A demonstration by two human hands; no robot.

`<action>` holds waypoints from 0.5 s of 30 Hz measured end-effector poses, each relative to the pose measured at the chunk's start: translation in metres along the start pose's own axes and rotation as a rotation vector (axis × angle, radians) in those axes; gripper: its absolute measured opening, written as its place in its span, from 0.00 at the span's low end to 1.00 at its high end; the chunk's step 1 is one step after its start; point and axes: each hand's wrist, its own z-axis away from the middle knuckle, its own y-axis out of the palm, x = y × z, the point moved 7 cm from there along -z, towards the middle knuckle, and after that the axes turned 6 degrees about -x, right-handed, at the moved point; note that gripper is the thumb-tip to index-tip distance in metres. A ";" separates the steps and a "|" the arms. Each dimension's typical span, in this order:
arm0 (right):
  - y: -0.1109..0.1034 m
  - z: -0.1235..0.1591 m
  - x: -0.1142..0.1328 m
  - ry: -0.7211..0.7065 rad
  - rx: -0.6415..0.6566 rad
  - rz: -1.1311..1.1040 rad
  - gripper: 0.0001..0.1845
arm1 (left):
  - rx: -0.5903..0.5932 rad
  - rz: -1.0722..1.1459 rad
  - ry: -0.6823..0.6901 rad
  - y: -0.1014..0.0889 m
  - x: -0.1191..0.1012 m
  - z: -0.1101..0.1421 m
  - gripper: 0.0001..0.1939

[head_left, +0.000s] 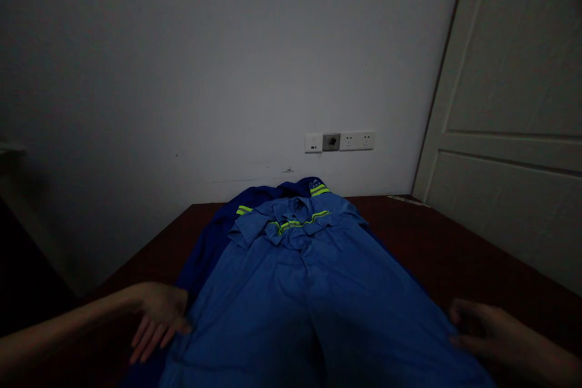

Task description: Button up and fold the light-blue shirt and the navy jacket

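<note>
Laid out before me is a light-blue garment (273, 291) with yellow-green stripes and a collar at its far end; it looks like workwear. Darker blue clothing (211, 236) shows from under its left side and far end. At the left edge of the cloth is my left hand (159, 312), fingers stretched downward and apart, thumb by the light-blue fabric. Beside the right edge, my right hand (491, 330) has its thumb and forefinger bent with a gap between them. Dim light hides whether those fingertips touch the cloth.
The clothes lie on a dark reddish-brown table (422, 242) that meets a pale wall (182, 73). Wall sockets (357, 140) sit above its far edge. A light panelled door (509, 151) stands along the right side. The left side is in deep shadow.
</note>
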 end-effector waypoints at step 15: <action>0.041 -0.260 0.228 -0.334 -0.115 0.337 0.15 | -0.905 -0.565 0.413 -0.177 -0.214 -0.116 0.16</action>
